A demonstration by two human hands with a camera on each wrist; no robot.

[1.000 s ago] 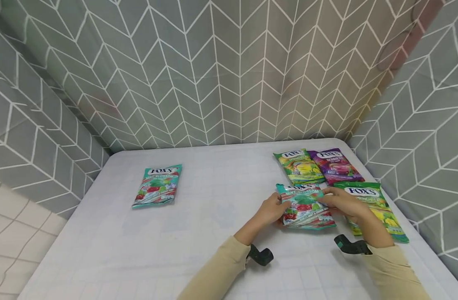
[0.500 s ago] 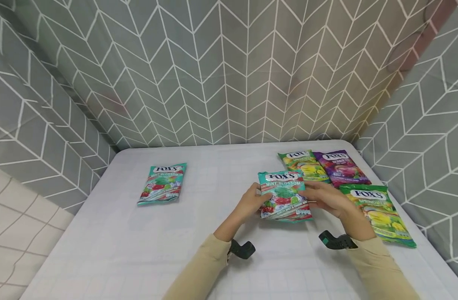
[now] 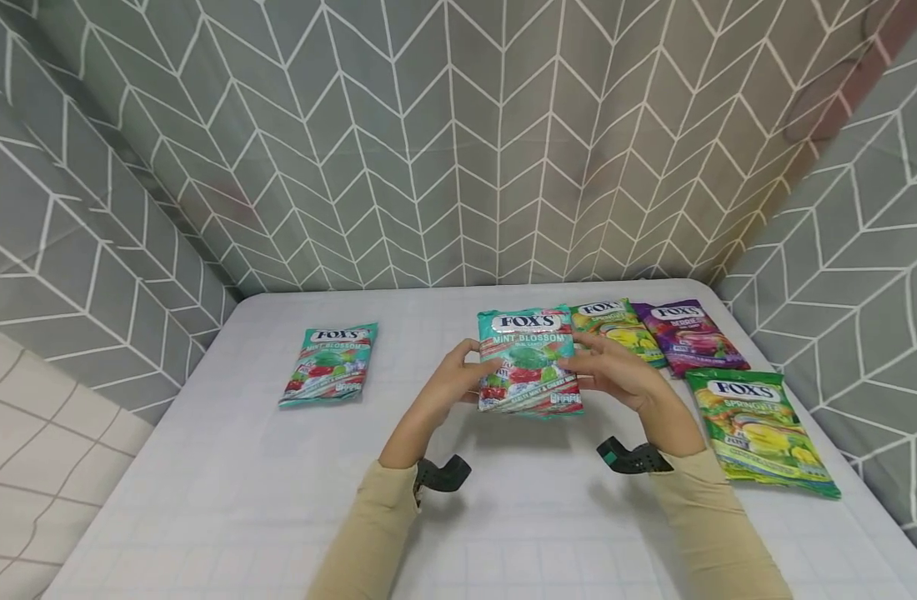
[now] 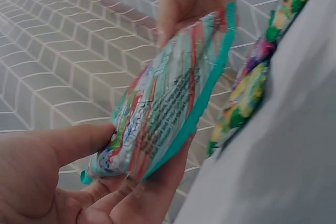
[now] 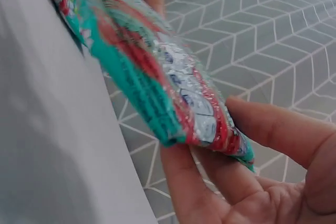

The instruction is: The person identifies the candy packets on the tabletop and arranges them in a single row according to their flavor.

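Both hands hold one teal and red Fox's Mint Blossom candy bag [image 3: 529, 358] up off the table, its printed front toward the head camera. My left hand [image 3: 449, 382] grips the bag's left edge, thumb on the front and fingers behind it. At the opposite edge, my right hand [image 3: 616, 372] pinches it the same way. The left wrist view shows the bag [image 4: 163, 98] from its side, with thumb and fingers on either face. In the right wrist view the bag [image 5: 152, 72] sits between the right thumb and fingers.
Another Mint Blossom bag [image 3: 329, 364] lies at the left of the white table [image 3: 226, 500]. On the right lie a green-yellow bag [image 3: 616, 329], a purple Berries bag [image 3: 691, 337] and a larger green Springtea-like bag [image 3: 762, 432]. Patterned grey cloth [image 3: 428, 150] walls the back and sides.
Both hands have carried the Mint Blossom bag leftward and up, away from the bags on the right. The head view has shifted slightly; the other bags stay put.
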